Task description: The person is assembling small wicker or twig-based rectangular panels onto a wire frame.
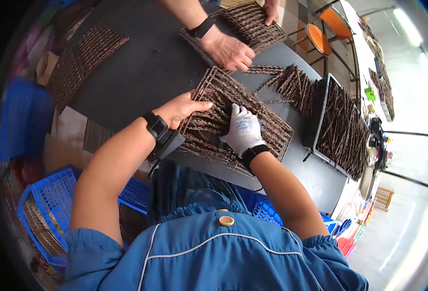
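A wire rack (286,145) filled with rows of dark brown twisted strips (267,119) lies tilted in front of me at the table's near edge. My left hand (185,107) grips its left side, thumb over the wire rim and the other fingers mostly hidden beneath. On the strips rests my right hand (244,130), in a white glove with dark fingertips. Its thumb and fingers are spread apart, and what lies under the palm is hidden. Loose twisted strips (294,87) are heaped just beyond the rack's right side.
Across the dark table (141,63), another person's hand (231,51) reaches beside a second filled rack (253,24). A grey bin (324,104) of strips stands at right. More strips form a sheet (85,60) at far left. Blue baskets (49,194) sit below left; an orange stool (318,40) stands beyond.
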A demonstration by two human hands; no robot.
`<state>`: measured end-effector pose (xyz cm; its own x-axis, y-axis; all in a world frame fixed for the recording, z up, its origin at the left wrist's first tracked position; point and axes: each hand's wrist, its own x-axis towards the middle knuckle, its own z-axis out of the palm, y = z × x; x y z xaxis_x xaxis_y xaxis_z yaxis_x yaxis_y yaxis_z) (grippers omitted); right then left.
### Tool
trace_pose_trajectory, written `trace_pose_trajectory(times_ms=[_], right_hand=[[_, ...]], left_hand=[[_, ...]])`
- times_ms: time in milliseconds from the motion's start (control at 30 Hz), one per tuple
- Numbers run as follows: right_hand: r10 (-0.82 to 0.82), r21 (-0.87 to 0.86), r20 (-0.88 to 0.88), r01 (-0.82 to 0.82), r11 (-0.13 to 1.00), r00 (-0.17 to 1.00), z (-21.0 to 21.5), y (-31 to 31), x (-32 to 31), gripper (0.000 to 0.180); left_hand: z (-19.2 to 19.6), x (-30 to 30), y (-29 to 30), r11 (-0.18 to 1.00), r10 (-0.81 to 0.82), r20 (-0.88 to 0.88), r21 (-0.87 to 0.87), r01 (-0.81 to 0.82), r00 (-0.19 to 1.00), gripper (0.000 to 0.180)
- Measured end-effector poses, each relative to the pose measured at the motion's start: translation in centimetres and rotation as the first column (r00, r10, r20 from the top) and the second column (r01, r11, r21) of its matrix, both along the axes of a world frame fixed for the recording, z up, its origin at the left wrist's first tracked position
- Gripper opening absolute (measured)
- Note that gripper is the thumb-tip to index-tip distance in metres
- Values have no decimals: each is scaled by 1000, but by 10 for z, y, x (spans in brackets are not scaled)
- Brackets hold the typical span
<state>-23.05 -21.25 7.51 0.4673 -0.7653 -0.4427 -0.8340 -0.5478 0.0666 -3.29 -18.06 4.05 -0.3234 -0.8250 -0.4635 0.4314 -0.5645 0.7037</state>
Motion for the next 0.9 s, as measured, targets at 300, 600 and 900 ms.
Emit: trace_pose_trajectory(times_ms=[300,600,900], right_hand=[[77,0,-145,-78,997,986,-6,-2,15,99],[63,133,-276,-27,991,959,-5,-29,44,78],[314,-200,-248,-366,909,916,-25,17,32,59]], left_hand=[[-3,-5,16,957,248,848,-289,16,469,55],[-36,-103,114,302,619,771,-408,861,149,58],[-93,-148,112,444,605,772,-530,723,194,36]])
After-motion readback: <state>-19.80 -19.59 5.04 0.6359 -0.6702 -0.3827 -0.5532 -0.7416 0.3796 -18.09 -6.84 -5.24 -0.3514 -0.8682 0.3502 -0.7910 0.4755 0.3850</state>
